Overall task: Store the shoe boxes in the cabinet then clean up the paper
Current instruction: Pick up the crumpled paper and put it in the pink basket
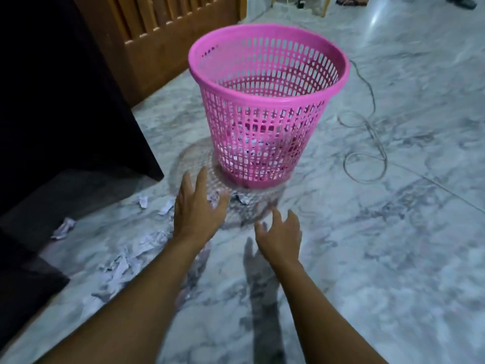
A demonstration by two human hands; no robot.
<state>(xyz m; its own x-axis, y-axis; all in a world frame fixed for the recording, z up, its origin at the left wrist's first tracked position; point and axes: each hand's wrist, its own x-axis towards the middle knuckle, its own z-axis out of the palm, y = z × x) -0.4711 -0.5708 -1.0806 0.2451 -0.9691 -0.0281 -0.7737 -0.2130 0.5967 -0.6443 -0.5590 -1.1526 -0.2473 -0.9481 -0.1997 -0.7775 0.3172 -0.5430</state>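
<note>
**Empty hands over scattered paper, basket upright ahead**

A dark cabinet point(65, 101) walls off the left, and its bottom edge meets the marble floor point(393, 232). Behind it stands a slatted wooden panel point(157, 35). Torn paper scraps point(118, 269) lie in a loose strip along the cabinet's foot, running toward the basket. Any print on them is too blurred to read. The left hand point(196, 211) is held flat, fingers straight and spread, holding nothing. Just beside it the right hand point(280, 235) is also empty, its fingers apart and loosely bent. The pink mesh basket point(267, 101) stands upright just beyond the fingertips, its mouth upward, with what looks like paper showing through its lower wall. To its right a pale cable point(367, 143) loops across otherwise open floor.
</note>
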